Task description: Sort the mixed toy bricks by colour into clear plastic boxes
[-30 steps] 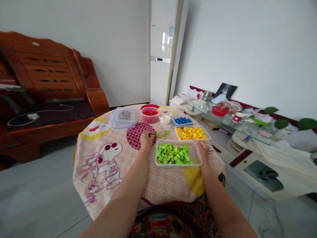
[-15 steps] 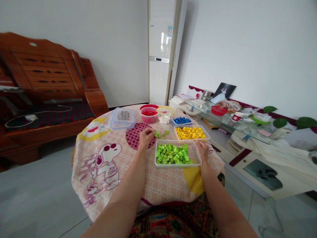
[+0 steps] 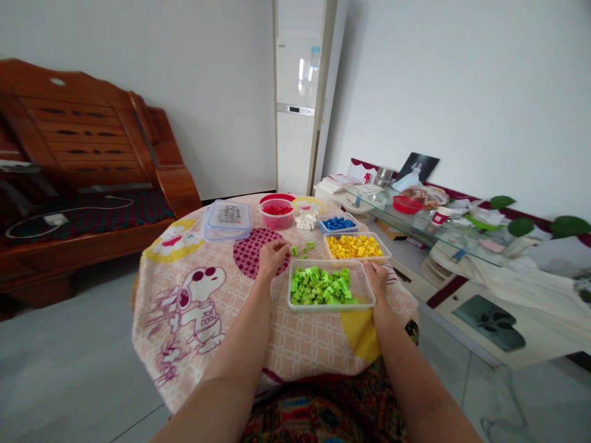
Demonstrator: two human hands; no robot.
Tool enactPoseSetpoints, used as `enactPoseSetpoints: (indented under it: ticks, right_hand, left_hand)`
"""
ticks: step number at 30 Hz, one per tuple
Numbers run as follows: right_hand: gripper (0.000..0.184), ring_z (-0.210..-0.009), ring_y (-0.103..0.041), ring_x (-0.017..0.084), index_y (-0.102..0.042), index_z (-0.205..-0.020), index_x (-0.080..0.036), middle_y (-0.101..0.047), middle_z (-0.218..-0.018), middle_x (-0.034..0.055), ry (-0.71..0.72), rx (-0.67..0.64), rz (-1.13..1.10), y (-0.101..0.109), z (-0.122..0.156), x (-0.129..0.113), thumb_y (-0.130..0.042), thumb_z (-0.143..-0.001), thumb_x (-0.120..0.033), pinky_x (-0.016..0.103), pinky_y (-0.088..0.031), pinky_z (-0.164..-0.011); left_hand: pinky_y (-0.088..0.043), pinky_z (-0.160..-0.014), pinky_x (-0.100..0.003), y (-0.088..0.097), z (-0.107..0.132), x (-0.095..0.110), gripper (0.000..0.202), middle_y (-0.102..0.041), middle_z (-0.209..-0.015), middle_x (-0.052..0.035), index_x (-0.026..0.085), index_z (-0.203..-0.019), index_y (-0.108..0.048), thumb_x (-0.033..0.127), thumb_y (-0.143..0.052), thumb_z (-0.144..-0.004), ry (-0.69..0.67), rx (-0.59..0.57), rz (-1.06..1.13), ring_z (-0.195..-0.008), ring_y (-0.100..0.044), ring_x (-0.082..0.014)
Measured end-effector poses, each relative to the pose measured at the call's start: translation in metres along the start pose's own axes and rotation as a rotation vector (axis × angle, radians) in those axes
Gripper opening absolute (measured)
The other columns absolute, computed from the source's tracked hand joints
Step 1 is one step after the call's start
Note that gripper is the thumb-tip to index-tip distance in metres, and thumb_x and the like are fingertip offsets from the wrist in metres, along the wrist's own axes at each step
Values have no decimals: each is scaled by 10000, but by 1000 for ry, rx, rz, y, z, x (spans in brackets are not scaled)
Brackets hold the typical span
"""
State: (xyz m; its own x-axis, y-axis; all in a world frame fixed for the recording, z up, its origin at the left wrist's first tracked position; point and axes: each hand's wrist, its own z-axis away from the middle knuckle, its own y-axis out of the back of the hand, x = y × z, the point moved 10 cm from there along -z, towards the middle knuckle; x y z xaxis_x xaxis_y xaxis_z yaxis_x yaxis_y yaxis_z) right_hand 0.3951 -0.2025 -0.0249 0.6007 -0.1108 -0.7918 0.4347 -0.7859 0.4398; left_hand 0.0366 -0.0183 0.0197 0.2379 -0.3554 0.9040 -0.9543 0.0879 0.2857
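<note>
Bright green building blocks [image 3: 318, 286] fill most of a clear plastic box [image 3: 364, 295] on the cloth in front of me. My right hand [image 3: 377, 278] is closed on the box's right end, by its far corner. Beyond the box's left corner, my left hand [image 3: 273, 255] hovers low over the cloth with its fingertips pinched together. What lies between those fingertips, if anything, is too small to make out. Several loose green blocks [image 3: 305, 248] lie just right of the left fingertips.
Behind the green box stand a box of yellow blocks [image 3: 353, 247] and a box of blue blocks [image 3: 338, 224]. White blocks [image 3: 305, 220] are heaped beside a round tub [image 3: 277, 223] holding red pieces. Stacked lids [image 3: 227, 220] lie left. A cluttered glass shelf [image 3: 429, 227] borders the right.
My left hand stays nearly in place, its fingertips slightly lower and still pinched. The right hand remains at the box's end. The whole view has shifted very slightly.
</note>
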Motion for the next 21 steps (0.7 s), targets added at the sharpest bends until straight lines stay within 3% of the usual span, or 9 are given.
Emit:
enactPoseSetpoints:
  ticks: [2,4,8,11,17,21]
  right_hand:
    - [379,-596,-476,187,-528,-555,-250,-502,-546,2,-21,3,-25,1,0,0,-485,-805,-533,317,-383,-559]
    - [385,-596,-468,187,-505,-541,-251,-491,-544,2,-32,8,-44,2,0,-1,-494,-790,-544,325,-380,-571]
    - [383,-608,-459,200,-488,-524,-265,-477,-535,7,-42,-2,-47,3,0,-4,-497,-764,-563,333,-363,-574]
    - [374,-611,-454,195,-492,-529,-256,-471,-531,2,-61,-11,-40,3,0,-5,-492,-763,-549,327,-351,-578]
    - [361,-594,-453,191,-494,-525,-261,-456,-540,-4,-32,-2,-48,4,2,-11,-487,-775,-521,331,-346,-578]
    - [371,-601,-475,194,-535,-551,-251,-477,-557,-3,-28,-5,-56,3,2,-9,-481,-785,-534,329,-364,-587]
  left_hand:
    - [-443,-664,-266,18,-1,-6,215,-765,-818,-54,189,-854,-776,345,-644,-789,45,108,-264,-772,-671,-207]
    - [-446,-681,-285,25,-1,-12,199,-780,-886,-75,203,-874,-787,343,-679,-781,93,131,-455,-831,-690,-239]
    - [-447,-666,-277,13,-2,-25,136,-781,-840,-70,223,-832,-788,297,-753,-723,101,14,-594,-813,-702,-242]
    - [-446,-653,-264,9,-5,-32,89,-768,-756,-47,235,-785,-785,252,-747,-706,78,4,-603,-766,-697,-223]
    - [-476,-694,-271,14,-8,-30,122,-768,-761,-44,203,-803,-790,221,-705,-719,67,60,-311,-734,-686,-199]
    - [-473,-603,-257,-10,-4,-14,261,-722,-695,-33,151,-904,-780,336,-712,-734,28,-104,136,-598,-621,-155]
